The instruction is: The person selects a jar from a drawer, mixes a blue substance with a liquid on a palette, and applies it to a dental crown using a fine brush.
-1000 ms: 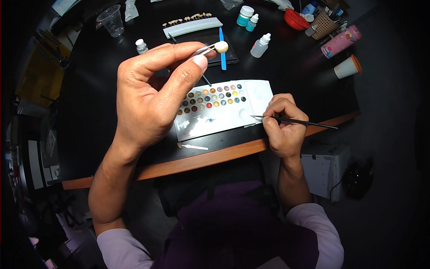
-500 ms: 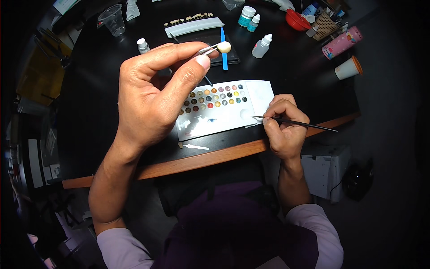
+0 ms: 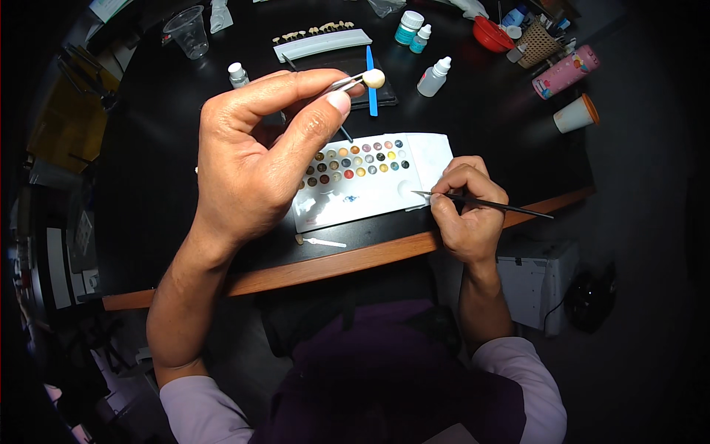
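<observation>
Raised over the table, my left hand (image 3: pixel 248 159) is closed on slim metal tweezers (image 3: pixel 346 84). Their tips grip a small cream-coloured dental crown (image 3: pixel 374 79). My right hand (image 3: pixel 471 222) pinches a thin dark paintbrush (image 3: pixel 521 210) like a pen. The brush's fine tip is at the shallow round hollow near the right end of a white palette (image 3: pixel 377 205); I cannot tell whether it touches. Rows of small coloured wells (image 3: pixel 358 160) line the palette, partly hidden behind my left hand. In front of it lies a small tooth-shade tab (image 3: pixel 322 242).
Behind the crown lie a blue strip (image 3: pixel 372 100) and a dark flat case. A white holder (image 3: pixel 325 46) with tooth-shaped tabs stands farther back. Around are dropper bottles (image 3: pixel 433 78), a clear cup (image 3: pixel 188 33), a paper cup (image 3: pixel 575 113) and a red bowl (image 3: pixel 491 34).
The brush tip and my right hand have shifted slightly left. My left hand still holds the crown in the tweezers, almost unmoved.
</observation>
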A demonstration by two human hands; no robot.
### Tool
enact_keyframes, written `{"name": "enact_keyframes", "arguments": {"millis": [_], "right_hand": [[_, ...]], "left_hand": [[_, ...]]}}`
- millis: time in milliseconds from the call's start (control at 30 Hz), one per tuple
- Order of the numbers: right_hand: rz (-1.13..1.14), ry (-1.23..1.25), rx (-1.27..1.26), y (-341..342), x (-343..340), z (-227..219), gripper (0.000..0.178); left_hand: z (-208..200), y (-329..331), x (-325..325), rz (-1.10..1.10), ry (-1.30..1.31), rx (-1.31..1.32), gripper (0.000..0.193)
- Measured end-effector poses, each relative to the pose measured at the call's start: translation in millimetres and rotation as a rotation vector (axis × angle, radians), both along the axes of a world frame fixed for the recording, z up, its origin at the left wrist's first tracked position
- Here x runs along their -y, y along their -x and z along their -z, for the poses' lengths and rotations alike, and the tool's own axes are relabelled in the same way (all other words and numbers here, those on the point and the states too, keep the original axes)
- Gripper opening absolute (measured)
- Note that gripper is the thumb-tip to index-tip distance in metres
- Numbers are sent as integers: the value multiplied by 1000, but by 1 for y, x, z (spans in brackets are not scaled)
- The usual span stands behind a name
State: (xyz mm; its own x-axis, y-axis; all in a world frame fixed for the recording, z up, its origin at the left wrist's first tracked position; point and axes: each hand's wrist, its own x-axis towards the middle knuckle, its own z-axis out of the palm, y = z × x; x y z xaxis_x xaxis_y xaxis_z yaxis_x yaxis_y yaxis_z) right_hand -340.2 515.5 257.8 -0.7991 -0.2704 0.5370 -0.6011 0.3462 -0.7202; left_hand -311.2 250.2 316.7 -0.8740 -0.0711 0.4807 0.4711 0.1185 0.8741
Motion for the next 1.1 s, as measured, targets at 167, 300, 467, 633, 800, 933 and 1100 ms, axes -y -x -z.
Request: {"name": "enact_keyframes", "arguments": {"millis": [167, 300, 467, 633, 800, 933, 1100], "right_hand": [[5, 28, -21, -1, -1, 2, 6], [11, 49, -29, 0, -3, 4, 6], [10, 57, -24, 1, -4, 6, 6], [-17, 52, -70, 4, -6, 5, 6], [-19, 317, -99, 0, 0, -2, 9], [-132, 408, -249, 4, 19, -22, 14], [-356, 544, -262, 7, 56, -47, 21]], "left_hand": [[7, 3, 1, -22, 64, -52, 27], [6, 3, 0, -17, 65, -48, 27], [8, 5, 2, -22, 80, -75, 27], [6, 6, -2, -37, 38, -59, 27], [0, 4, 1, 60, 12, 98, 29], [-4, 2, 0, 184, -116, 210, 31], [-4, 0, 4, 230, -172, 283, 34]]}}
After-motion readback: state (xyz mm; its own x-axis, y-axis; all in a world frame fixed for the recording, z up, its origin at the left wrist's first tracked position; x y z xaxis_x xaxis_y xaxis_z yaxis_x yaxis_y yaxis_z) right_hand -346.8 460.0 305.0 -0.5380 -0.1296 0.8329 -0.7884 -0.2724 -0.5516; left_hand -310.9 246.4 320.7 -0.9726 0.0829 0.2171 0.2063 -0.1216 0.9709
